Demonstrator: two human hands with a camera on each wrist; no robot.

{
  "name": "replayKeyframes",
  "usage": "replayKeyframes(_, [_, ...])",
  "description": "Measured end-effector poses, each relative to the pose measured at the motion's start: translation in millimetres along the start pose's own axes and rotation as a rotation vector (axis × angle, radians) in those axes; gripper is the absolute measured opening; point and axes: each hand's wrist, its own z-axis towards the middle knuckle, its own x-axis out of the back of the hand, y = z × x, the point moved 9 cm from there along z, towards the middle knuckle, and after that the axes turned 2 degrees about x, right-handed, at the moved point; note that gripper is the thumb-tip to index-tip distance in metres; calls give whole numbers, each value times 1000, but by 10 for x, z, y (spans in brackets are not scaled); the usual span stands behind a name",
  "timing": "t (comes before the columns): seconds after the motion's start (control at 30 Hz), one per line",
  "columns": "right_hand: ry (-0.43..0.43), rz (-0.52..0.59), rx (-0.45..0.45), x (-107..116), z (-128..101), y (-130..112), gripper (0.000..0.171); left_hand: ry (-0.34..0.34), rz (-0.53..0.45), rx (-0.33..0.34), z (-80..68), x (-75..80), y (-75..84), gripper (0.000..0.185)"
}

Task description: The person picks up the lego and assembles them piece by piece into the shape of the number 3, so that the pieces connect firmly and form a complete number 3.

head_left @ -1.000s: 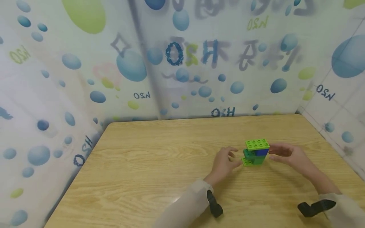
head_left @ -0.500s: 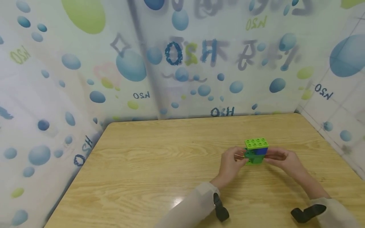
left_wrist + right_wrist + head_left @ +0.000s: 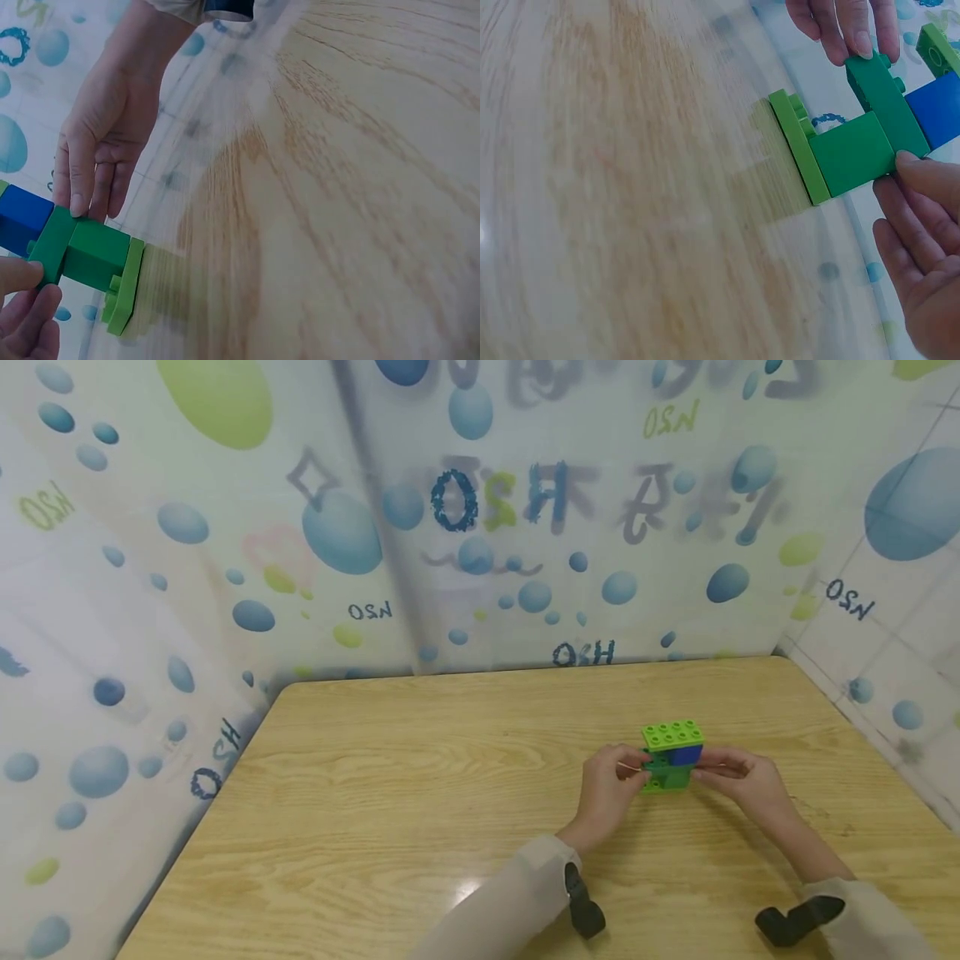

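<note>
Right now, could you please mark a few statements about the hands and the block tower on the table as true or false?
1. Both hands touch the block tower. True: the left hand and the right hand hold it from opposite sides.
2. The top block is red. False: a light green block sits on top.
3. A blue block lies just under the top block. True.
4. The tower stands on a glass table. False: the table is light wood.
5. The right hand is far from the tower, at the table's edge. False: its fingertips touch the blocks.
</note>
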Motion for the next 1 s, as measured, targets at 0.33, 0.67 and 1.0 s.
replayKeyframes(0.33, [14, -70, -52, 7, 47, 5, 44, 35, -41, 29, 51, 43, -29, 14])
replayKeyframes(0.67, [9, -132, -18, -26, 112, -24, 46, 62, -20, 32, 164, 118, -42, 15])
replayKeyframes(1.0, [-9, -183, 6, -74, 180, -18, 44, 77, -31, 80, 233, 115, -137, 14])
